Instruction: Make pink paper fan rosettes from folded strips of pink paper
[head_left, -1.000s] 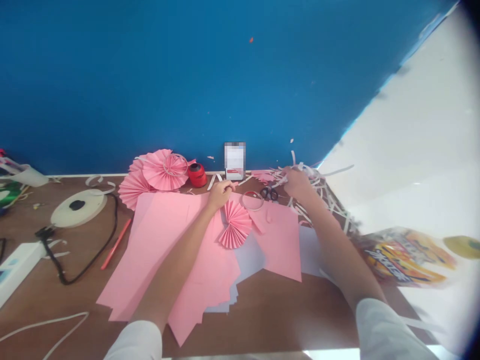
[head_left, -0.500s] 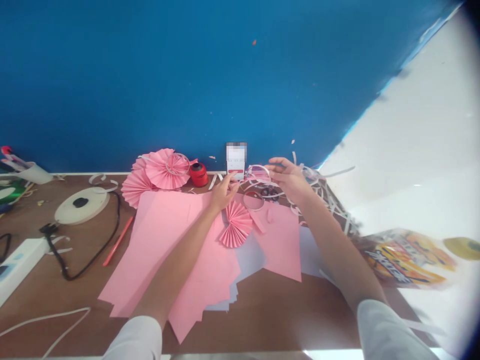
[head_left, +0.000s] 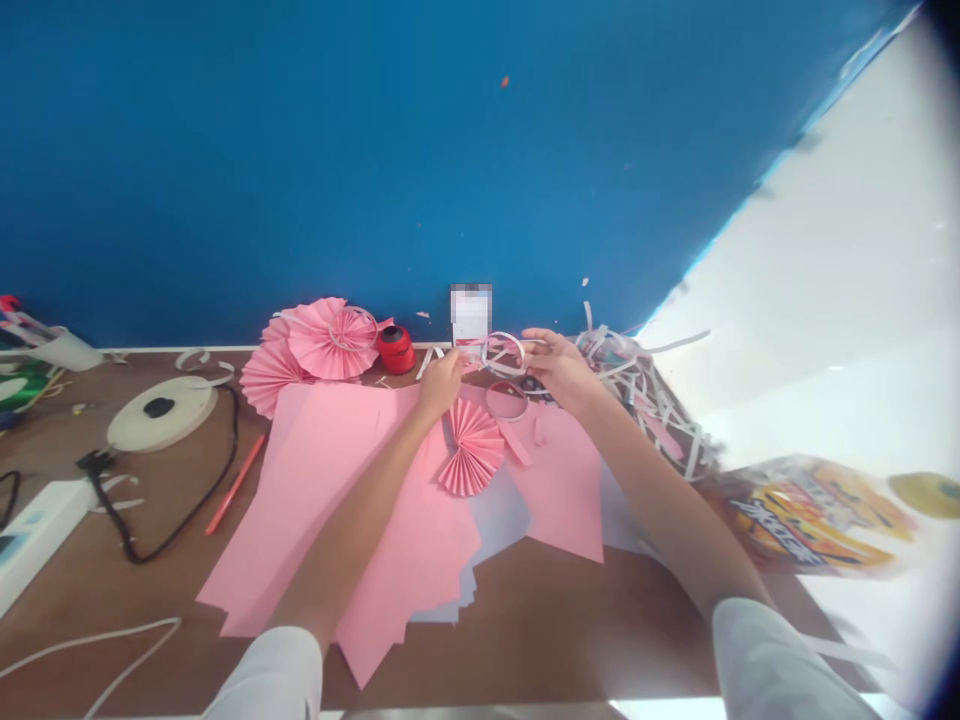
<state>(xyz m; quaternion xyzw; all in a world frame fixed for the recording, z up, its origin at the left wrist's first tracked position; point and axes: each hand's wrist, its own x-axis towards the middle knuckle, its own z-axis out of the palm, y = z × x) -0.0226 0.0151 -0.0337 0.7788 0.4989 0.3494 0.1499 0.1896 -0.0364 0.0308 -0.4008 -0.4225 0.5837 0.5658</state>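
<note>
One curled white strip point(head_left: 521, 348) stands at the centre of the frame, its edge grasped between the fingertips of the right hand point(head_left: 559, 366), while the left hand point(head_left: 441, 383), just to its left, pinches a small, blurred pink piece point(head_left: 470, 366). Immediately below lie a tape ring point(head_left: 507, 414) and a pleated pink fan point(head_left: 472, 455) on pink sheets point(head_left: 319, 480); a phone point(head_left: 471, 322) leans behind. Farther out, as seen from within the room, are a red spool point(head_left: 397, 350) left of centre and a heap of paper strips point(head_left: 645, 385) at centre right.
</note>
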